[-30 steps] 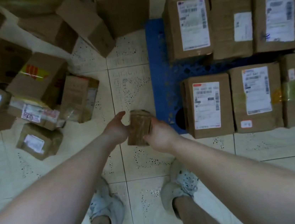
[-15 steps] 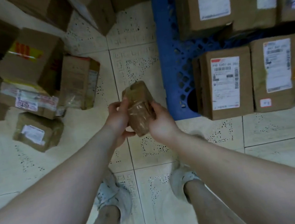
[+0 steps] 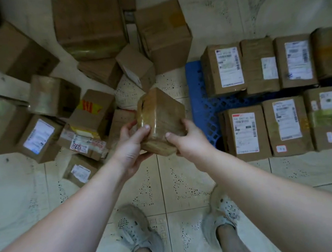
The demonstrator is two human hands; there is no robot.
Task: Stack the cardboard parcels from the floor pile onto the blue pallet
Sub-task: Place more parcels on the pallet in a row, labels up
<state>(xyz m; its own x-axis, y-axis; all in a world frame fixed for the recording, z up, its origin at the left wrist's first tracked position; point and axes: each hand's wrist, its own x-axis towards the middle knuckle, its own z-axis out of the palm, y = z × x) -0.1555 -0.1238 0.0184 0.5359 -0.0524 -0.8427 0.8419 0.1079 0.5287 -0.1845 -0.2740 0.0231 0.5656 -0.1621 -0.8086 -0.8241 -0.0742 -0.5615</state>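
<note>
Parcel [image 3: 161, 118] held between 2 hands.
Left hand [image 3: 131, 144] and right hand [image 3: 188, 141] each grip a side, above floor [image 3: 168, 188].

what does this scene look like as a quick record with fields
held item: small taped parcel, off the floor, tilted
left hand: grips the parcel's left side
right hand: grips its right side
blue pallet: right of the held parcel, bare strip at its left edge
pallet load: two rows of boxes, most with labels
floor pile: jumbled boxes to the left
</note>
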